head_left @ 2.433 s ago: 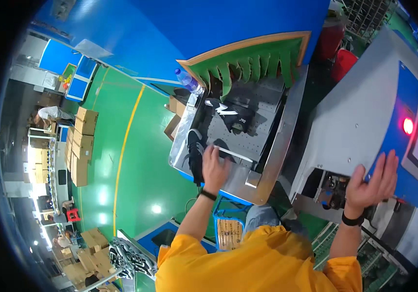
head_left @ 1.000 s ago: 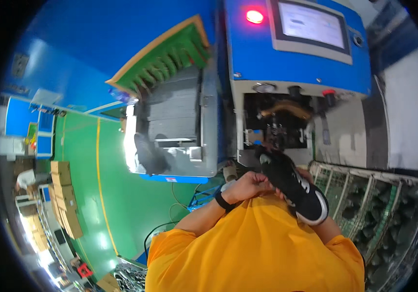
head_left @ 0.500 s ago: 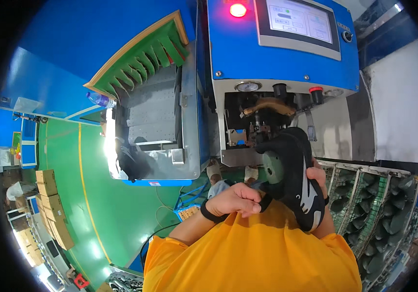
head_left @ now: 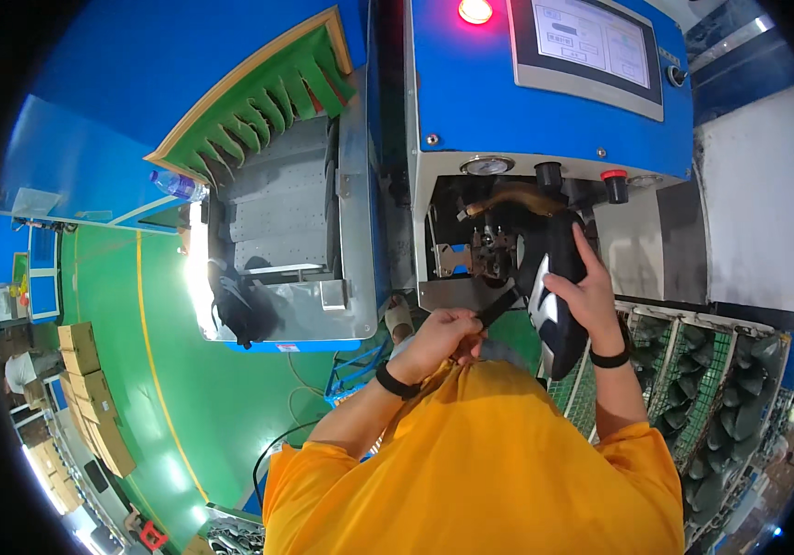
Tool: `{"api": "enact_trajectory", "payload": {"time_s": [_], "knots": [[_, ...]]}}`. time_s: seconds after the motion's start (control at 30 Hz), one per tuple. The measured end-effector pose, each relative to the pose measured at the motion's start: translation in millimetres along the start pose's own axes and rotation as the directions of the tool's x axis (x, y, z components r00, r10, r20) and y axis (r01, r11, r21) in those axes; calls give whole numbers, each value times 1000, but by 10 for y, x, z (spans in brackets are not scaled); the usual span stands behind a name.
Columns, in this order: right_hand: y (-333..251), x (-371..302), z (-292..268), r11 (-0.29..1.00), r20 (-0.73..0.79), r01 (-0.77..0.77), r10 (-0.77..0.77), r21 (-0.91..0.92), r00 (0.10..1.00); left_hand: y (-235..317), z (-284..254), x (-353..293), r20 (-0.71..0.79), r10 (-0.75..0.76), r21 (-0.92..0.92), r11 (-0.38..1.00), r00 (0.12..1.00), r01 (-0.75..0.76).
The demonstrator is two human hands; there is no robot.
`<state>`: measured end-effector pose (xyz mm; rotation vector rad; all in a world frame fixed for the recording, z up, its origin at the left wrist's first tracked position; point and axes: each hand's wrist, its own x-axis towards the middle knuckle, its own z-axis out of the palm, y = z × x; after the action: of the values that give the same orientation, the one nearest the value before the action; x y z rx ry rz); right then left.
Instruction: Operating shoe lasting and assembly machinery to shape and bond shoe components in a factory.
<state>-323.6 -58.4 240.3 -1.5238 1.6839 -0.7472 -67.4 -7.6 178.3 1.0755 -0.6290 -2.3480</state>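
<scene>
A black shoe upper (head_left: 561,264) with silver-white side markings stands upright at the opening of the blue machine (head_left: 545,116). My right hand (head_left: 589,294) grips its right side, thumb across the white marking and fingers along the black surface. My left hand (head_left: 448,340) is closed on one end of a black strap-like strip (head_left: 498,307). That strip runs up toward the shoe, but whether it is part of the shoe I cannot tell. Metal clamp parts (head_left: 489,254) sit inside the opening, left of the shoe. A brown curved pad (head_left: 512,198) hangs above them.
To the left stands a conveyor (head_left: 281,217) with a green slit curtain (head_left: 263,116); a dark shoe (head_left: 235,301) rests at its near corner. A wheeled-looking rack (head_left: 674,370) of dark lasts is at right. Cardboard boxes (head_left: 92,393) are stacked far left. A red button (head_left: 614,176) juts from the machine.
The shoe has moved up to the machine opening and turned, so its green last end no longer shows. My right hand now shows on its outer side; my left pulls the black strip taut.
</scene>
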Motion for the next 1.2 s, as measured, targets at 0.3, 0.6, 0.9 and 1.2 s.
{"api": "enact_trajectory", "payload": {"time_s": [0.3, 0.6, 0.9, 1.2], "knots": [[-16, 327, 589, 774, -19, 79, -117, -628, 993, -343, -216, 462, -213, 5, -46, 999, 977, -15], [312, 155, 894, 801, -209, 111, -283, -588, 936, -383, -388, 568, -254, 29, -57, 997, 967, -45], [874, -614, 692, 939, -69, 185, -214, -290, 974, -616, -462, 469, 211, 303, 740, 571, 929, -355], [719, -762, 109, 728, -36, -94, 161, 679, 986, -123, -229, 344, 17, -230, -164, 960, 973, 229]]}}
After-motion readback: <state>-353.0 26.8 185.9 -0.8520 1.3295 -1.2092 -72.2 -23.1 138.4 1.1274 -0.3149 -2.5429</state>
